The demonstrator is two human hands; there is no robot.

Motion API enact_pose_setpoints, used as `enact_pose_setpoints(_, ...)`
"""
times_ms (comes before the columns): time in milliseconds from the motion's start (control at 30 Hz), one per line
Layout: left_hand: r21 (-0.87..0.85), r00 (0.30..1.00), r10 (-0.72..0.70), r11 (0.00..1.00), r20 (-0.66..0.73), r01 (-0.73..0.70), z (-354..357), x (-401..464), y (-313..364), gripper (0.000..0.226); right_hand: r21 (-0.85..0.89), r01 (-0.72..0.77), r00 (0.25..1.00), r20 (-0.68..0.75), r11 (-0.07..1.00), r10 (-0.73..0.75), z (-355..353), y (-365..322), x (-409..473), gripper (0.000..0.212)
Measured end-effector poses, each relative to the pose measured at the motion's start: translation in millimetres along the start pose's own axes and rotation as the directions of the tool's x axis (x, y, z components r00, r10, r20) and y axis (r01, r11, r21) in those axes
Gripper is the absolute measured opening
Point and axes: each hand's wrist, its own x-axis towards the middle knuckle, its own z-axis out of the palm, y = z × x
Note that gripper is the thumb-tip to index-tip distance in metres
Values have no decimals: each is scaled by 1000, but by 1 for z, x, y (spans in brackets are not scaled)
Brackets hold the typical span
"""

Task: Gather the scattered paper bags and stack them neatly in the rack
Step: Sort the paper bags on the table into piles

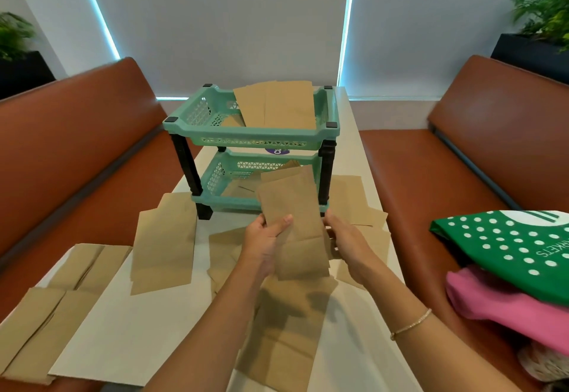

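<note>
- A small stack of flat brown paper bags is held above the table between both hands, tilted so that its far end points toward 12 o'clock, at the rack.
- The left edge of the stack is pinched by the left hand, with the thumb laid across the top face and the fingers curled beneath.
- The right edge is gripped by the right hand, whose fingers are curled under the paper; a thin bracelet is worn on that wrist.
- The far end of the held stack is seen in front of the lower tier of the green two-tier rack, which stands on black legs at 12 o'clock from the hands.
- Some brown bags are lying in the upper tier, leaning over its back rim; more brown paper is visible in the lower tier.
- Loose bags are spread over the white table: one at 9 o'clock from the hands, a group at 8 o'clock near the table edge, some under the forearms at 6 o'clock, and others at 2 o'clock beside the rack.
- Brown padded benches are set along both sides of the table.
- A green dotted cloth bag is laid over a pink one on the bench at 3 o'clock.
</note>
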Motion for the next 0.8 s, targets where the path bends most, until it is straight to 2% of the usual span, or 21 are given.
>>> enact_pose_setpoints(33,-21,1000,-6,1000,-12,6,-3,-1,1,31,-66,21,999,-47,998,-24,1,8,4,48)
enact_pose_setpoints(100,-45,1000,-8,999,-20,7,-8,-3,4,27,-329,-1,976,-206,944,-71,-5,28,12,46)
enact_pose_setpoints(133,-49,1000,-5,999,-15,4,-10,-3,4,23,-450,-93,953,-297,888,-51,-10,38,16,44)
enact_pose_setpoints(200,-50,1000,-2,999,-3,2,-13,-4,4,16,-521,-352,889,-446,778,103,-19,58,24,44)
enact_pose_setpoints(233,-49,1000,-2,999,1,2,-14,-5,3,16,-512,-450,852,-491,731,181,-22,63,27,47)
enact_pose_setpoints(300,-40,1000,0,999,9,0,-14,-7,2,19,-490,-549,799,-546,677,252,-24,69,30,56)
enact_pose_setpoints(467,-6,999,15,1000,29,-15,-16,-7,-2,32,-292,-585,733,-590,757,339,-25,72,42,84)
enact_pose_setpoints(600,6,999,12,1000,35,-12,-20,-5,-6,36,-262,-620,719,-566,739,403,-35,77,41,99)
enact_pose_setpoints(733,5,999,-2,1000,45,2,-21,-3,-6,39,-212,-605,726,-543,767,422,-39,78,38,97)
enact_pose_setpoints(800,2,999,-7,1000,50,7,-20,-2,-5,37,-243,-595,746,-522,767,413,-39,78,35,80)
